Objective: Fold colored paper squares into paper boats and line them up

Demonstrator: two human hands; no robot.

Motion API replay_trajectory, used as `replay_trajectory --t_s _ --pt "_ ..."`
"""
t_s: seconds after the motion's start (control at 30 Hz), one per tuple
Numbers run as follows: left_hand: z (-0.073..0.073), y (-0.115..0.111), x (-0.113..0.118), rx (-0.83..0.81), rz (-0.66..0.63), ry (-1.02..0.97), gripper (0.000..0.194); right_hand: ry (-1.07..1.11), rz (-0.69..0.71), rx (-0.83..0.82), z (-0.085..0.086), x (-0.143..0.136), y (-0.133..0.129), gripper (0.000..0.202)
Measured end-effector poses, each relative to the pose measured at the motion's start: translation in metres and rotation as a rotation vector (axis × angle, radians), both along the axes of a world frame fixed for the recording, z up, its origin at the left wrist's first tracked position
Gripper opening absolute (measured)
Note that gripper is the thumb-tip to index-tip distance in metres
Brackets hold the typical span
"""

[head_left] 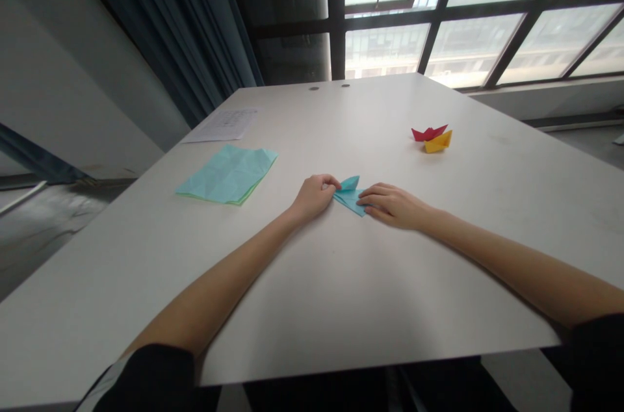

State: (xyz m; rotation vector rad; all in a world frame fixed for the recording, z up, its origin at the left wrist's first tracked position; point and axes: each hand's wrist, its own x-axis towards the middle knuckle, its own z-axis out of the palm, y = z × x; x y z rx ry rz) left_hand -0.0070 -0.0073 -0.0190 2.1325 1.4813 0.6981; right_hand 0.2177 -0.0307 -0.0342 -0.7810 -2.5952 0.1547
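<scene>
A small folded piece of light blue paper point(349, 200) lies on the white table between my hands, with one pointed flap standing up at its far side. My left hand point(316, 194) pinches the paper's left edge, thumb and fingers closed on it. From the other side my right hand point(392, 205) rests on the paper's right part, its fingers stretched out and lying flat over it. The fingertips hide part of the right edge.
To the left lies a stack of creased light blue and green paper sheets point(229, 173). Behind it is a printed white sheet point(221, 125). A red paper boat point(429, 133) and a yellow paper boat point(438, 141) sit together at the right on the white table point(312, 308).
</scene>
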Motion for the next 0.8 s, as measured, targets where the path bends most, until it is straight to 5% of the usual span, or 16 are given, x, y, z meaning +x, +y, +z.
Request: replay_trajectory --t_s 0.6,0.8 --pt "-0.009 -0.007 0.0 0.359 -0.413 0.326 0.025 0.001 -0.048 -0.052 -0.001 0.001 -0.002 0.033" --pt "-0.012 -0.006 -0.001 0.354 -0.467 0.337 0.029 0.011 -0.071 -0.072 -0.003 0.003 -0.001 0.028"
